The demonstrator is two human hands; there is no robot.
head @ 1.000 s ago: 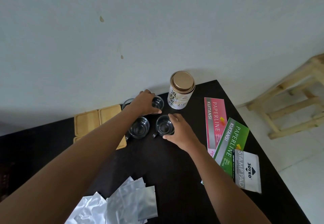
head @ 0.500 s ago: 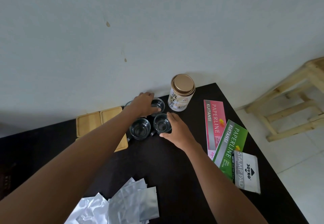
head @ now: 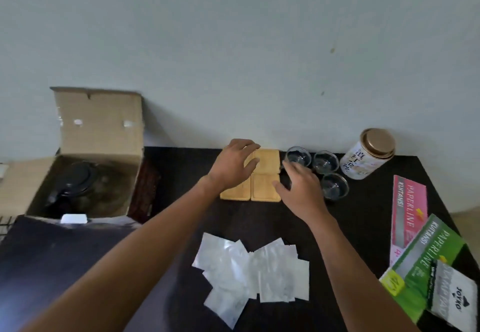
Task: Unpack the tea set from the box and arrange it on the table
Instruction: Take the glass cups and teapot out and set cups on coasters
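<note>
Several square wooden coasters [head: 265,186] lie in a block at the back of the dark table [head: 363,214]. My left hand [head: 233,162] rests on the back left coaster, fingers spread. My right hand [head: 301,191] hovers open at the block's right edge, partly covering a glass cup. Three more small glass cups [head: 326,161] stand clustered right of the coasters. The open cardboard box [head: 85,165] sits at the left with a dark glass teapot [head: 75,183] inside. A tea tin [head: 368,153] with a gold lid stands by the wall.
Several silver foil sachets [head: 249,274] are scattered near me in the middle. A pink receipt book [head: 407,207], a green one [head: 426,266] and a stamp pad packet [head: 454,295] lie along the right edge. The wall is directly behind the table.
Both hands left the glass cups and moved left to the coasters. My head turned left, bringing the box with the teapot into view.
</note>
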